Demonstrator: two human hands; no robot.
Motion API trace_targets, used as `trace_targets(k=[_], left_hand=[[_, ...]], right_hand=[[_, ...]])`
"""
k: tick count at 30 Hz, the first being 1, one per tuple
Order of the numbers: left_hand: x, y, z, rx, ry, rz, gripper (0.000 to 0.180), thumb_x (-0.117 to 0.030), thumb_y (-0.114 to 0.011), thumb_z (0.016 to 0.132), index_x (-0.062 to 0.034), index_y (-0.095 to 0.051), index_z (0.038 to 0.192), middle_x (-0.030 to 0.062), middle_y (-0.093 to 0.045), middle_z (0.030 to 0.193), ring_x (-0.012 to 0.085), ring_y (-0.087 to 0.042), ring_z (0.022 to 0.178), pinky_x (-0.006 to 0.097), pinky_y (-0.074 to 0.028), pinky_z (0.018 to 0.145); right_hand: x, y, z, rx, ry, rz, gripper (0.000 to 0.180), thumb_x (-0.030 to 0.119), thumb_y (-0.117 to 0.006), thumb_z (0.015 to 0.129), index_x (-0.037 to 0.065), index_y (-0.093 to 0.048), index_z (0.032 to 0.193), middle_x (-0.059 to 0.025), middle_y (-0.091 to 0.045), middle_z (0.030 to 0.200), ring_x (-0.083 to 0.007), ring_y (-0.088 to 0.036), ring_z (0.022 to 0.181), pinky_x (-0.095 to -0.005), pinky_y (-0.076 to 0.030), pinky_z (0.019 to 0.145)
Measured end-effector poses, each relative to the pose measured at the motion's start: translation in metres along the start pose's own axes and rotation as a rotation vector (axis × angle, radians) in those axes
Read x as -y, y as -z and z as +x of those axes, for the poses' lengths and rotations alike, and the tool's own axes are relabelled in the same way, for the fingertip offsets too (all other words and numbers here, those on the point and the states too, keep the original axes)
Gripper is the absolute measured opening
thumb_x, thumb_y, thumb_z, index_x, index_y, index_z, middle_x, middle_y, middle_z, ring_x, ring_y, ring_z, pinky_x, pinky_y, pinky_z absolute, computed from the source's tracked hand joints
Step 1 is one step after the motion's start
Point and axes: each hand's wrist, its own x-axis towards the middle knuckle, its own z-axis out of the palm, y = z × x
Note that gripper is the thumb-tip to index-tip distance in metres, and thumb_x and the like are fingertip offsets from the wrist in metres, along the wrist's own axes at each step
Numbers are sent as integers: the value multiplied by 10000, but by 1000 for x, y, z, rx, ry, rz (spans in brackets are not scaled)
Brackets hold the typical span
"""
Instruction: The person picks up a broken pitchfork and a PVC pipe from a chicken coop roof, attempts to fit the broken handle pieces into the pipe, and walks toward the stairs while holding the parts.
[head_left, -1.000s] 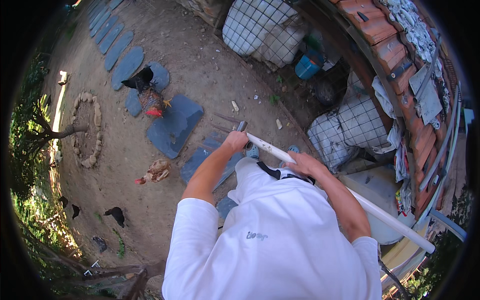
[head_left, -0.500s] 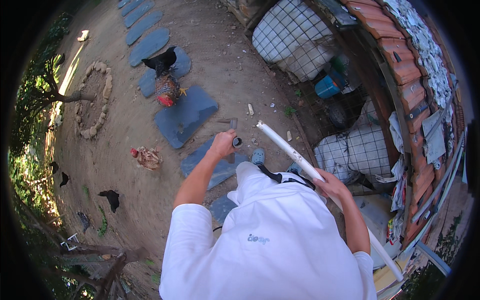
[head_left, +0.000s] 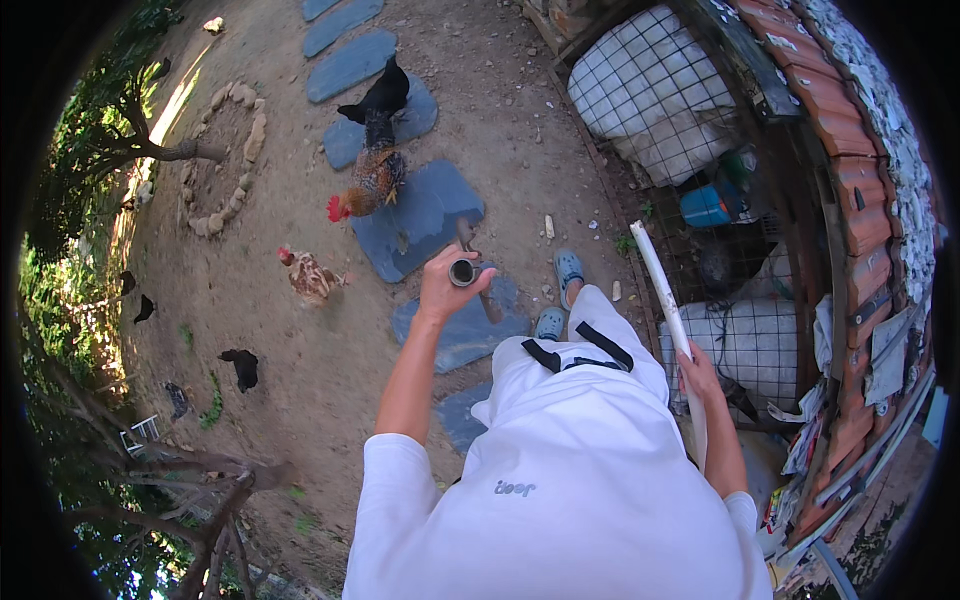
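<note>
My left hand (head_left: 443,290) pinched a small dark round fitting (head_left: 462,272); right hand (head_left: 700,378) was wrapped around a long white plastic pipe (head_left: 662,290).

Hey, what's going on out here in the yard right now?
A person in a white shirt stands on a dirt yard beside a wire-mesh pen. The left hand holds a small dark pipe fitting out in front; the right hand grips a long white pipe. A rooster and a hen walk near the blue stepping stones.

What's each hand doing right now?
Left hand: closed on a small dark pipe fitting.
Right hand: closed around the long white pipe.
</note>
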Motion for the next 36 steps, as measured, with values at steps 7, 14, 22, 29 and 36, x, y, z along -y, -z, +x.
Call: trace_targets(k=[7,14,22,29,36], left_hand=[[35,33,59,-85,76,69,378,-232,-905,684,26,-698,866,112,-604,714,266,-608,631,359,-499,610],[70,88,114,-253,236,157,354,-182,-896,711,37,-711,920,90,-648,767,196,-634,698,316,-508,663],[114,170,176,-374,416,221,321,-132,-862,753,54,-699,957,92,-647,817,172,-619,741,302,-492,704],[227,251,229,-492,569,159,326,-189,-862,768,47,-708,929,57,-661,765,130,-613,709,289,-500,684],[308,349,342,-486,495,184,374,-208,-878,730,64,-695,910,133,-648,799,265,-655,735,361,-520,701]], right_hand=[[26,-6,93,-30,-128,76,307,280,-548,1014,102,-525,1264,-50,-522,671,-159,-509,453,-323,-431,383],[119,-24,190,9,-187,-25,306,309,-536,1015,109,-506,1246,-65,-522,639,-172,-525,454,-339,-455,381],[305,-92,255,124,-166,90,302,415,-558,1008,121,-513,1058,-32,-486,634,-151,-498,436,-321,-450,376],[438,-169,300,160,92,-42,356,413,-572,1002,66,-510,1049,-39,-496,614,-151,-495,412,-316,-433,376],[584,-262,311,-5,166,-186,308,242,-713,875,8,-633,1061,-61,-618,700,-134,-567,486,-300,-469,439]])
